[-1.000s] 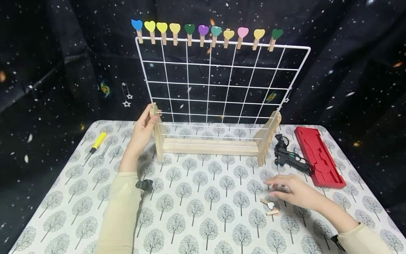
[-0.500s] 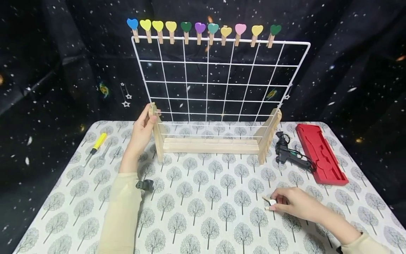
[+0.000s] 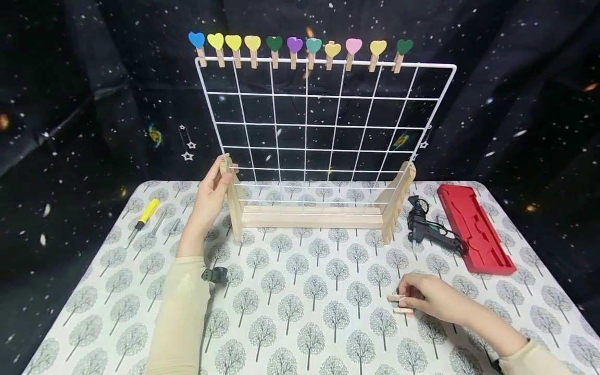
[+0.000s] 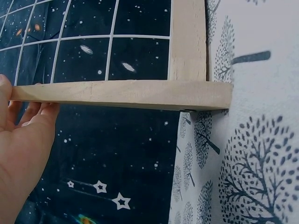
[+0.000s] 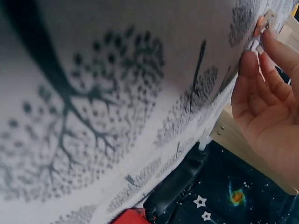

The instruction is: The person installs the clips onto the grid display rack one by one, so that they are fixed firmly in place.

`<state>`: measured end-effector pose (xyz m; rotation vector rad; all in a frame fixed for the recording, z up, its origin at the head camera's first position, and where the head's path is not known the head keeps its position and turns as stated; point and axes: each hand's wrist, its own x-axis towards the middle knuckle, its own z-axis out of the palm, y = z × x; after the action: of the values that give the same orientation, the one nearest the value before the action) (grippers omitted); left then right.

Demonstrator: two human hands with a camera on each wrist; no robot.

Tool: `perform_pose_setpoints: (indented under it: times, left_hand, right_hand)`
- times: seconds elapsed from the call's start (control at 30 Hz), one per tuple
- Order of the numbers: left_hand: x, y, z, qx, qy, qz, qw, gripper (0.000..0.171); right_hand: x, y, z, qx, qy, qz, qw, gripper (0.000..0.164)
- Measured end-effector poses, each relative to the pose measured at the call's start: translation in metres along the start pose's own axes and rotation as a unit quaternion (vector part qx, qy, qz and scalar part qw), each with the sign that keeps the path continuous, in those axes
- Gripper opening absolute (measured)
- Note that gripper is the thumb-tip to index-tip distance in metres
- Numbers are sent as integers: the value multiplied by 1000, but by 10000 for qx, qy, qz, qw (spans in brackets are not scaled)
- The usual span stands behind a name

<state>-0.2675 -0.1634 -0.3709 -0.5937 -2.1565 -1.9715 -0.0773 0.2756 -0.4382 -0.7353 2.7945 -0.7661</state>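
Note:
My left hand (image 3: pixel 210 195) grips the top of the left wooden side post (image 3: pixel 234 208) of a stand. In the left wrist view its thumb and fingers lie on both sides of the wooden post (image 4: pixel 131 93). The stand carries a white wire grid (image 3: pixel 307 125), tilted back. Several heart-topped clothespins (image 3: pixel 295 49) in mixed colours line its top wire. At the front right, my right hand (image 3: pixel 433 298) pinches a small wooden clothespin (image 3: pixel 396 298) low over the cloth. A second clothespin (image 3: pixel 402 310) lies right beside it, partly behind the thumb.
A black glue gun (image 3: pixel 433 233) with its cord lies right of the stand, against a red tray (image 3: pixel 475 229). A yellow-handled screwdriver (image 3: pixel 147 212) and thin metal pieces (image 3: pixel 161 221) lie at the left. A tree-print cloth (image 3: pixel 300 291) covers the table before a dark starry backdrop.
My right hand has come down and nearer to me onto the small clothespins, and its thumb and finger have closed on one. My left hand stays on the post.

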Motion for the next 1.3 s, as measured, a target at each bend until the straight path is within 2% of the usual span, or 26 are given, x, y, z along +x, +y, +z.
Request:
perform_pose_setpoints:
  times: [0.2,0.27,0.37,0.63,0.77,0.9,1.13,1.3]
  left_hand:
    - [0,0,0,18,-8,36,10000,49]
    - [0,0,0,0,-1,64,10000,48]
    - [0,1,0,-26,-12,117,9999,49]
    - [0,1,0,-6,11,149,9999,48]
    - [0,1,0,5,-9,131,9999,48]
    - [-1,1,0,21,-9,93,10000,49]
    - [0,1,0,26,32,190,9998,47]
    - [-1,2,-2,-21,-25,120,9999,48]
  right_hand:
    - [0,4,-5,350,-143,-193,9991,11]
    - [0,5,-8,237,-35,-321,9992,11]
    - [-1,5,-10,82,86,-203,9997,11]
    - [3,7,-15,-120,770,-180,9968,13]
    - [11,-1,-26,-46,1170,94,9931,17]
    - [27,-11,-45,100,1639,114,9864,18]
    - [68,-37,-101,-314,2521,-773,9641,22]
    - [87,-74,-146,-258,3137,-1208,9414,23]
